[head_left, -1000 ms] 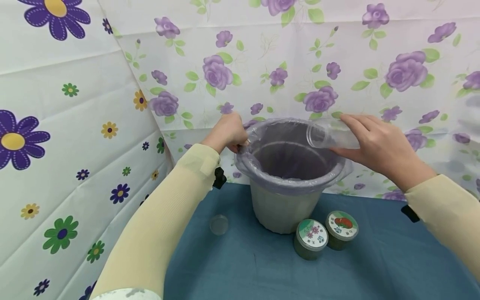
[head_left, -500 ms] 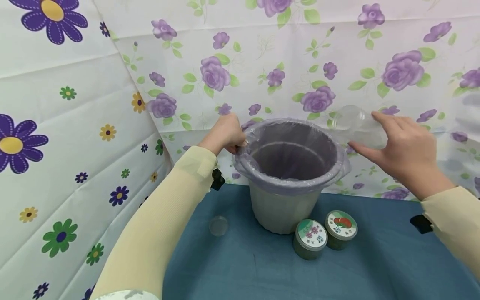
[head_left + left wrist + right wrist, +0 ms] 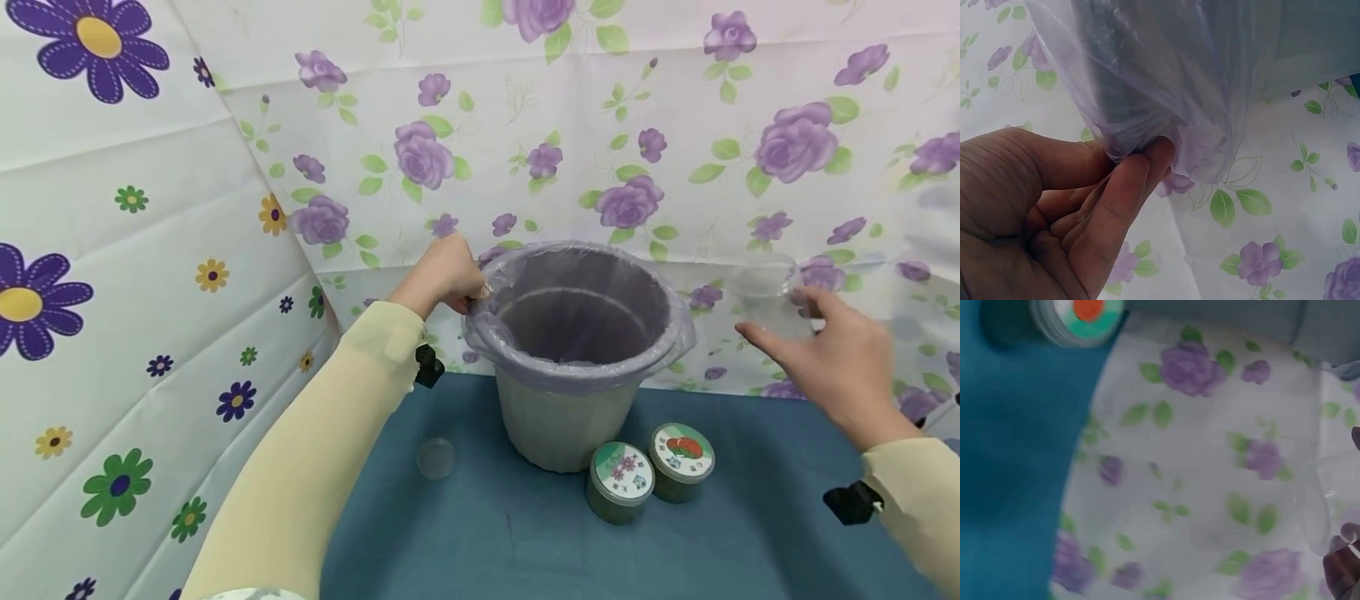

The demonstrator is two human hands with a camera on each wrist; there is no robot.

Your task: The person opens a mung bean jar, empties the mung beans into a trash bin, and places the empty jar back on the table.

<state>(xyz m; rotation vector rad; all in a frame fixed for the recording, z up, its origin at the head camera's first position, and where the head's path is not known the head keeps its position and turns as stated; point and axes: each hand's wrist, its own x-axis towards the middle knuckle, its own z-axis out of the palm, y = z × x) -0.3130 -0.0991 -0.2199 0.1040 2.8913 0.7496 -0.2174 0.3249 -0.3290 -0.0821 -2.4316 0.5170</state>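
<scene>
A grey bin [image 3: 562, 429] stands on the blue tabletop against the wall. Its inside and rim are covered by a thin purple plastic bag [image 3: 581, 377]. At the rim's left side my left hand [image 3: 450, 273] pinches the bag; the left wrist view shows thumb and fingertips on the gathered film [image 3: 1166, 94]. To the right of the bin, in the air, my right hand [image 3: 847, 358] holds a clear plastic jar [image 3: 765, 287] between thumb and fingers. Its mouth is uncovered and no contents show. Only part of that jar [image 3: 1319, 506] appears in the right wrist view.
Two lidded jars, one with a pink-flower label [image 3: 622, 479] and one with a tomato label [image 3: 682, 458], stand close together before the bin. A clear round lid [image 3: 436, 458] lies left of it. Flowered sheets [image 3: 525, 108] cover the walls.
My right hand has carried the clear jar from over the bin's right rim outward to the right, turning it from sideways to more upright. The left hand keeps its place on the bag.
</scene>
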